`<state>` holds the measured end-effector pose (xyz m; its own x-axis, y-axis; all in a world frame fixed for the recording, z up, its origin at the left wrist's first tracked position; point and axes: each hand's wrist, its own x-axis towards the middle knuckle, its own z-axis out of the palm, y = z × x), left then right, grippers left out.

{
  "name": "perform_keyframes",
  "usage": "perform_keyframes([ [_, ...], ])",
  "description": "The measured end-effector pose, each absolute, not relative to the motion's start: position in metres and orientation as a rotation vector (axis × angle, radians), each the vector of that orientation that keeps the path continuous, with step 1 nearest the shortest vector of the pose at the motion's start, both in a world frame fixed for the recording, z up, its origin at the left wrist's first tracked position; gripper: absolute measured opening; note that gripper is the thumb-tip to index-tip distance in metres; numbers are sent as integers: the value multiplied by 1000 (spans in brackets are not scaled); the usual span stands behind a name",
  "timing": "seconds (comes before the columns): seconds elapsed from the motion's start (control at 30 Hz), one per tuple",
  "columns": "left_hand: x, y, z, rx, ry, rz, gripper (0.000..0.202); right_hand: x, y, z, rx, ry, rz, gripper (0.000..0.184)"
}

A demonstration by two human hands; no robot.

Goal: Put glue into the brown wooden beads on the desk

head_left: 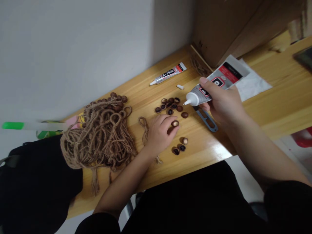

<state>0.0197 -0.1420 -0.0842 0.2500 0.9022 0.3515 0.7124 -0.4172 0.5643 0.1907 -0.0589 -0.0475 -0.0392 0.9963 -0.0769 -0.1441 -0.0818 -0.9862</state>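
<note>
My left hand (162, 132) pinches a brown half nutshell (175, 123) with its pale hollow side facing up. My right hand (226, 99) grips a large silver glue tube (214, 85), its white nozzle tilted down and left, apart from the shell. Just beyond my left hand lies a cluster of brown half shells (168, 104), some showing dark hollows. Nearer to me are several more shells (181, 147). Under my left hand runs a twine cord (143, 125) with a looped end, partly covered.
A big heap of knotted twine cords (102, 136) with brown beads fills the left. A small B-7000 glue tube (168, 75) and a white cap (180, 87) lie at the back. A grey-blue cutter (207, 120) sits below my right hand. A cardboard box (224, 29) stands behind.
</note>
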Motion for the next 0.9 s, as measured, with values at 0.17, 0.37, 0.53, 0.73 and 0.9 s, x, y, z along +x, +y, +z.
perform_keyframes([
  [0.17, 19, -142, -85, 2243, 1475, 934, 15, 191, -59, -48, -1153, -1081, 1341, 41],
  [0.37, 19, -142, -86, 2228, 1463, 944, 16, 191, -59, -48, -1164, -1090, 1340, 43],
  [0.53, 20, -142, -86, 2205, 1481, 937, 12, 193, -58, -50, -1184, -1167, 1311, 45],
  [0.73, 20, -142, -84, 2190, 1504, 985, 13, 196, -58, -55, -1243, -1284, 1280, 44],
  [0.9, 21, -143, -83, 2176, 1524, 1013, 13, 198, -58, -58, -1288, -1408, 1223, 43],
])
